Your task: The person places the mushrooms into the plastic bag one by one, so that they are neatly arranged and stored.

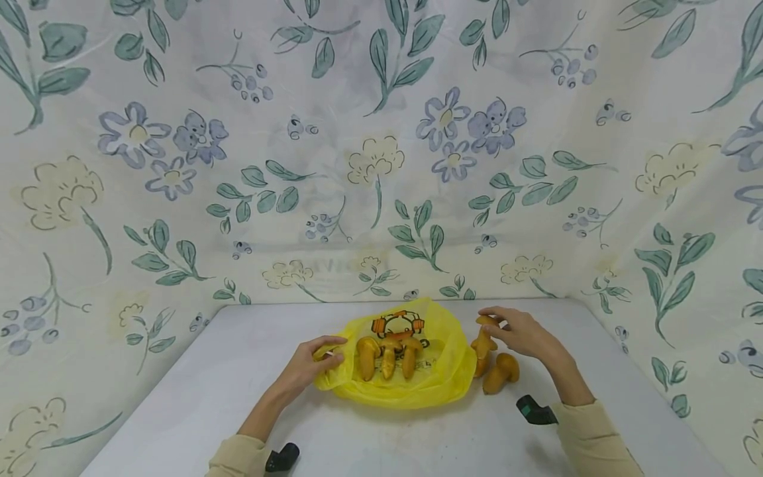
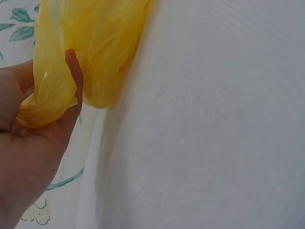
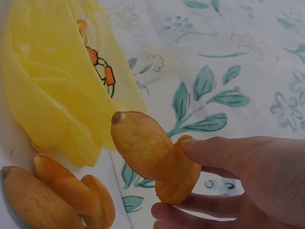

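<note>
In the head view's lower right, our right grip [image 1: 524,334] pinches one end of a mushroom [image 3: 143,148]. At lower middle, our left grip [image 1: 303,366] holds the yellow bag [image 1: 411,399] by its edge. If its thin side flops in, the mushroom may bump it and drop.

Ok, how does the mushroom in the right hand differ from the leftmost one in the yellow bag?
The held mushroom is gripped by the right hand; the leftmost mushroom is untouched. The held mushroom is outside the yellow bag; the leftmost mushroom lies inside. Both are orange-brown.
</note>
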A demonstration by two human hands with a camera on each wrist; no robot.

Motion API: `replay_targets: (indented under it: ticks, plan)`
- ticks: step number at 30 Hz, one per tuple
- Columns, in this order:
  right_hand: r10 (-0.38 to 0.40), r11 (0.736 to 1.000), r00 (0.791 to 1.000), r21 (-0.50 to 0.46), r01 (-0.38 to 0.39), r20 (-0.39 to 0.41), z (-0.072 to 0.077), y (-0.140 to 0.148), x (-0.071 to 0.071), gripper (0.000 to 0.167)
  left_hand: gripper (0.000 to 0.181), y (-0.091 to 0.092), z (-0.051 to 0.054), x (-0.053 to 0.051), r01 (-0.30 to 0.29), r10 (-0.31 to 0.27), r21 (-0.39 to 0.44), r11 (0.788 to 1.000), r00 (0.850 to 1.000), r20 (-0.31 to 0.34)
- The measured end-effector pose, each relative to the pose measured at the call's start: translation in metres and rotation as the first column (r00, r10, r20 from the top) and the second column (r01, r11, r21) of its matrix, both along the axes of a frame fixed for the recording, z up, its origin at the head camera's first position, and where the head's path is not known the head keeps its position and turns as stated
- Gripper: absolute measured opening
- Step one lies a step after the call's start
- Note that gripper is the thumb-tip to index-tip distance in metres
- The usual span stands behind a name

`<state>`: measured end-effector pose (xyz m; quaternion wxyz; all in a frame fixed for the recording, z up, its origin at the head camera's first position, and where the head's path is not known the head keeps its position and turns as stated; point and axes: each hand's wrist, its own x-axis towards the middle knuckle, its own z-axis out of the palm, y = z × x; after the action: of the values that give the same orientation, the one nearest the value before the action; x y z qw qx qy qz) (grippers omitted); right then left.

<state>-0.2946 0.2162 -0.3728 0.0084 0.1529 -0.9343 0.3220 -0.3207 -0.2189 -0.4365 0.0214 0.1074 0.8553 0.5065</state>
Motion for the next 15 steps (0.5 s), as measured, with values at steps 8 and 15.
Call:
replay_targets:
  ticks: [8,15]
  plan:
    - [0.014,1.000,1.000,-0.025,-0.014,0.002,0.0003,-0.0036,0.0002,0.039,0.039,-0.0011,0.0017,0.0002,0.008,-0.008,0.009,1.000,1.000,0.004]
    - [0.019,0.999,1.000,-0.030,-0.019,-0.002,-0.0020,-0.0059,-0.0011,0.039,0.039,-0.0010,0.0013,-0.0004,0.007,-0.007,0.015,1.000,1.000,0.007]
